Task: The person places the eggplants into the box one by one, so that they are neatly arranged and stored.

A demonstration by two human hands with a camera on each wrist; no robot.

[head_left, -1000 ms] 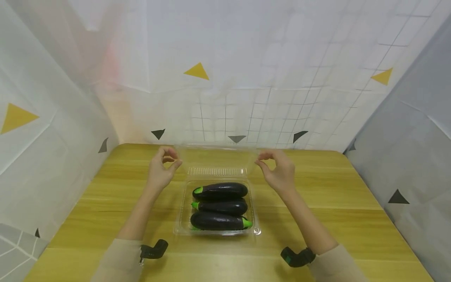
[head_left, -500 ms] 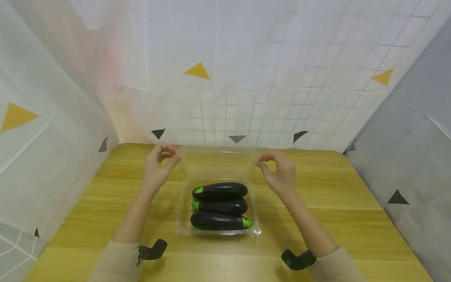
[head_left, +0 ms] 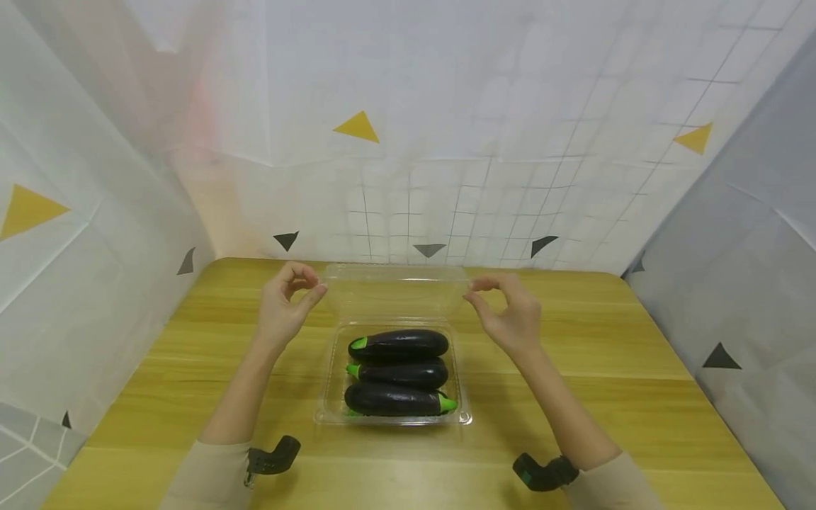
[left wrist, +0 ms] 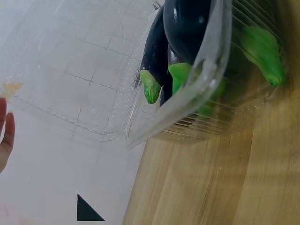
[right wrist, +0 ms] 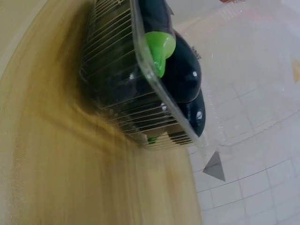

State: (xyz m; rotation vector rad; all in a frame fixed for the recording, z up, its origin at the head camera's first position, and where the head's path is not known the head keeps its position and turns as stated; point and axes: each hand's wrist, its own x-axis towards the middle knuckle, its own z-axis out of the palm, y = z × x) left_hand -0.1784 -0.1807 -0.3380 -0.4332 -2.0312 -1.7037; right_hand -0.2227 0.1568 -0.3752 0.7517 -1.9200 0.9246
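Observation:
Three dark eggplants with green stems lie side by side in a clear plastic clamshell container (head_left: 325,397): a far eggplant (head_left: 401,345), a middle eggplant (head_left: 404,373) and a near eggplant (head_left: 395,400). The container's transparent lid (head_left: 395,276) stands raised at the back, joined along the hinge. My left hand (head_left: 280,312) pinches the lid's left edge between thumb and fingers. At the opposite edge, my right hand (head_left: 515,315) pinches the lid too. Only some left-hand fingers (left wrist: 6,138) show beside the lid (left wrist: 93,61) in the left wrist view.
The container sits on a wood-grain table (head_left: 605,368). White sheeting (head_left: 433,92) with yellow and dark triangles rises behind the table and on both sides. A black wrist mount (head_left: 274,457) sits on the left forearm, another black mount (head_left: 545,472) on the right.
The lid's top edge sits slightly lower in the head view than a second ago. My left hand has shifted slightly left and my right hand slightly right. The eggplants have not moved.

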